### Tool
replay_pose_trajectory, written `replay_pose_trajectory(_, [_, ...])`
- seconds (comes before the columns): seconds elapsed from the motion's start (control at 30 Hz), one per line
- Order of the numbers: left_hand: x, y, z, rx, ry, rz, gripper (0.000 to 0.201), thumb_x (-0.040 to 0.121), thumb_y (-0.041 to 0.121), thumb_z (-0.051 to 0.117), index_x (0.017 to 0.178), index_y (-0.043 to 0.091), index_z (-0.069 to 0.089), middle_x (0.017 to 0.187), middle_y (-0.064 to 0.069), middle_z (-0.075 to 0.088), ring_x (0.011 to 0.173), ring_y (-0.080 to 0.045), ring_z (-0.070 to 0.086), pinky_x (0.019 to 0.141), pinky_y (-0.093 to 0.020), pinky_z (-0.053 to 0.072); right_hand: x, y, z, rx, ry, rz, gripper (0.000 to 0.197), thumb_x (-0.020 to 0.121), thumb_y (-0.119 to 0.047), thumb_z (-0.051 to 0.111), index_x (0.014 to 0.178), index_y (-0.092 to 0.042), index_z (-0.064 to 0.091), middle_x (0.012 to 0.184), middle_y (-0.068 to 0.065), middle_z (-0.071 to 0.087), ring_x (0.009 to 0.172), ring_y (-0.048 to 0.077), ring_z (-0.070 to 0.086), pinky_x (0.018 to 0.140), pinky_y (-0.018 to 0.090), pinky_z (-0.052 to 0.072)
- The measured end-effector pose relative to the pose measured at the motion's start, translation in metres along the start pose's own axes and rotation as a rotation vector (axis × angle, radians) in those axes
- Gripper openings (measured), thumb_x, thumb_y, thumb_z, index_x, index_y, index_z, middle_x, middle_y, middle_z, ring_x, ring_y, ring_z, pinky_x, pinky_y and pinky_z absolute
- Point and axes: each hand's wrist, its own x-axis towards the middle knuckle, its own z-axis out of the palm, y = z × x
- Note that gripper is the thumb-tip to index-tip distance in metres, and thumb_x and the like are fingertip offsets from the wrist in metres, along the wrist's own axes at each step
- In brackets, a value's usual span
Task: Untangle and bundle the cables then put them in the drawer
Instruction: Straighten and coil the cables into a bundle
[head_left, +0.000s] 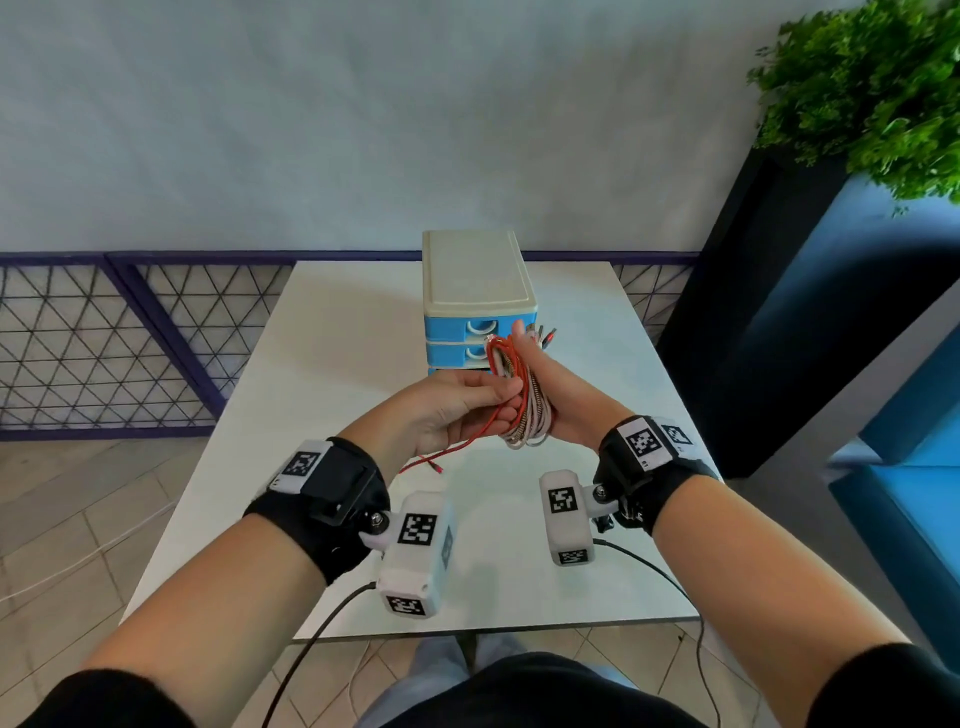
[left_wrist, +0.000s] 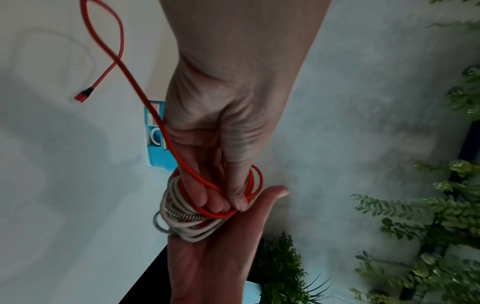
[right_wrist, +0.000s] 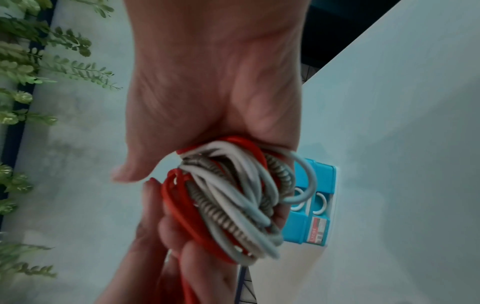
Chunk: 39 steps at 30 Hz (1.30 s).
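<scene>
Head view: both hands are working above the desk (head_left: 363, 332), in front of the drawer unit (head_left: 475, 291). Going left to right: the left hand (head_left: 447, 410) is pinching the red cable (left_wrist: 145, 98) between thumb and fingertips, fingers curled round it, and is guiding it onto the coil; the cable's loose tail and red plug (left_wrist: 83, 95) are trailing down towards the desk. The right hand (head_left: 550, 400) is standing palm-up with fingers mostly straight, and the bundle (right_wrist: 233, 201) of white, grey spiral and red loops is sitting wrapped around that palm, thumb side showing free.

Judgement: untangling appears done, and bundling is well along, with only the red tail left to wind. Both visible drawers (head_left: 457, 332) are sitting closed, so opening one and stowing the bundle are remaining.
</scene>
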Motion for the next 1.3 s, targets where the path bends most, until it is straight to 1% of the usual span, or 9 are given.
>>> replay_pose_trajectory(0.1, [-0.002, -0.001, 0.002, 0.047, -0.002, -0.012, 0.009, 0.085, 0.013, 0.066, 0.077, 0.008, 0.065, 0.061, -0.001, 0.067, 0.049, -0.005, 0.061, 0.051, -0.016, 0.054, 0.001, -0.002, 0.003, -0.109, 0.064, -0.063, 0.024, 0.089, -0.035, 0.062, 0.092, -0.012, 0.066, 0.078, 0.013, 0.064, 0.066, 0.022, 0.064, 0.063, 0.03, 0.056])
replay_pose_trajectory(0.2, [-0.004, -0.005, 0.001, 0.174, 0.019, -0.035, 0.023, 0.09, 0.03, 0.061, 0.072, 0.016, 0.057, 0.057, 0.005, 0.051, 0.039, -0.003, 0.039, 0.037, -0.015, 0.037, 0.005, -0.003, -0.002, -0.242, 0.302, -0.101, 0.006, 0.086, -0.008, 0.062, 0.081, -0.007, 0.058, 0.071, 0.015, 0.057, 0.059, 0.022, 0.059, 0.061, 0.033, 0.053])
replay_pose_trajectory(0.3, [-0.007, -0.01, -0.01, 0.139, -0.066, -0.136, 0.035, 0.096, 0.046, 0.045, 0.071, 0.021, 0.045, 0.053, 0.009, 0.03, 0.038, -0.004, 0.019, 0.034, -0.016, 0.017, 0.005, -0.009, -0.014, -0.157, 0.465, -0.154, 0.002, 0.087, -0.005, 0.058, 0.087, -0.006, 0.056, 0.072, 0.012, 0.062, 0.061, 0.021, 0.062, 0.068, 0.037, 0.056])
replay_pose_trajectory(0.47, [-0.02, -0.021, -0.039, 0.149, -0.193, -0.313, 0.033, 0.097, 0.043, 0.041, 0.072, 0.022, 0.046, 0.055, 0.009, 0.026, 0.042, -0.006, 0.017, 0.042, -0.019, 0.016, -0.001, -0.019, -0.043, 0.029, 0.651, -0.24, 0.009, 0.089, -0.008, 0.06, 0.096, -0.007, 0.055, 0.075, 0.006, 0.065, 0.067, 0.017, 0.067, 0.067, 0.034, 0.059])
replay_pose_trajectory(0.67, [-0.017, -0.016, -0.041, 0.73, -0.008, -0.079, 0.025, 0.097, 0.031, 0.049, 0.08, 0.019, 0.064, 0.069, 0.007, 0.057, 0.059, -0.007, 0.041, 0.054, -0.019, 0.029, -0.009, -0.02, -0.043, 0.104, 0.448, -0.148, 0.012, 0.091, -0.009, 0.06, 0.1, -0.003, 0.057, 0.082, 0.01, 0.065, 0.077, 0.021, 0.069, 0.08, 0.041, 0.057])
replay_pose_trajectory(0.8, [-0.008, -0.008, -0.037, 0.878, 0.138, 0.088, 0.026, 0.093, 0.018, 0.055, 0.069, 0.017, 0.063, 0.082, 0.005, 0.067, 0.088, -0.01, 0.057, 0.08, -0.025, 0.043, -0.015, -0.021, -0.03, -0.065, 0.219, -0.026, 0.011, 0.091, -0.013, 0.06, 0.099, -0.005, 0.059, 0.081, 0.009, 0.066, 0.076, 0.021, 0.068, 0.077, 0.038, 0.058])
replay_pose_trajectory(1.07, [0.002, 0.0, -0.029, 0.907, 0.224, 0.316, 0.013, 0.091, 0.022, 0.059, 0.087, 0.011, 0.067, 0.072, 0.007, 0.065, 0.077, -0.014, 0.059, 0.066, -0.025, 0.043, -0.007, -0.005, -0.007, -0.328, 0.081, 0.023, 0.032, 0.086, -0.019, 0.068, 0.11, 0.0, 0.061, 0.095, 0.018, 0.064, 0.087, 0.026, 0.063, 0.081, 0.039, 0.054])
replay_pose_trajectory(1.17, [0.004, 0.0, -0.029, 0.893, 0.26, 0.364, 0.015, 0.091, 0.024, 0.059, 0.087, 0.011, 0.067, 0.071, 0.007, 0.064, 0.074, -0.012, 0.058, 0.066, -0.024, 0.043, -0.007, -0.002, -0.004, -0.343, 0.026, 0.022, 0.019, 0.087, -0.015, 0.066, 0.104, -0.007, 0.063, 0.093, 0.016, 0.064, 0.087, 0.025, 0.064, 0.084, 0.04, 0.053])
replay_pose_trajectory(1.3, [0.004, 0.001, -0.029, 0.895, 0.284, 0.301, 0.027, 0.089, 0.037, 0.06, 0.084, 0.011, 0.066, 0.067, 0.005, 0.06, 0.061, -0.01, 0.051, 0.057, -0.022, 0.04, -0.007, 0.003, -0.006, -0.377, 0.071, 0.016, 0.008, 0.089, -0.007, 0.062, 0.096, -0.01, 0.06, 0.076, 0.007, 0.063, 0.068, 0.014, 0.065, 0.067, 0.029, 0.056])
